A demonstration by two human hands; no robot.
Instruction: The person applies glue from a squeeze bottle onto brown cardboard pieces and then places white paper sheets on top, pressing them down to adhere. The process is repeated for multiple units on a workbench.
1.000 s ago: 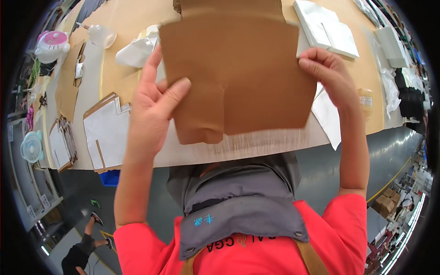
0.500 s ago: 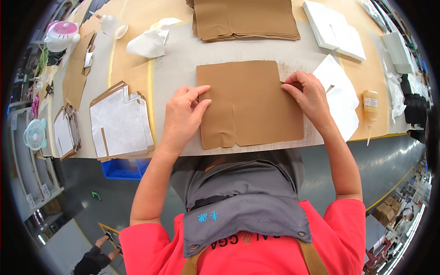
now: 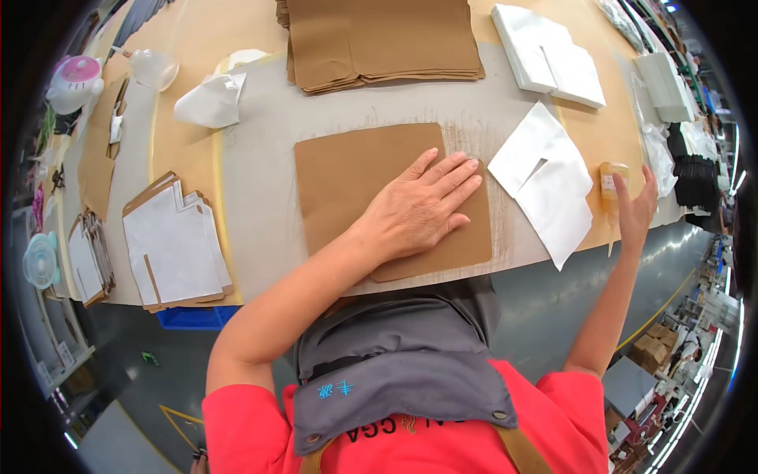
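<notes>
A flat brown sheet, leather-like with rounded corners, lies near the table's front edge. My left hand rests flat across it, fingers stretched toward its upper right corner, covering part of the sheet. Over at the right, my right hand is beside a small bottle of amber liquid with a thin nozzle pointing toward me. Its thumb and fingers are apart and overlap the bottle's right edge in view; a grip on it does not show. Between the sheet and the bottle lies a white slit piece.
A stack of brown sheets stands at the far middle, white pieces to its right. White pieces with brown edges lie at the left. Farther back are a crumpled white piece, a clear squeeze bottle and a small fan.
My left hand has moved from the sheet's left edge to lie flat on it. My right hand has let go of the right edge and moved right to the amber bottle. The view has shifted.
</notes>
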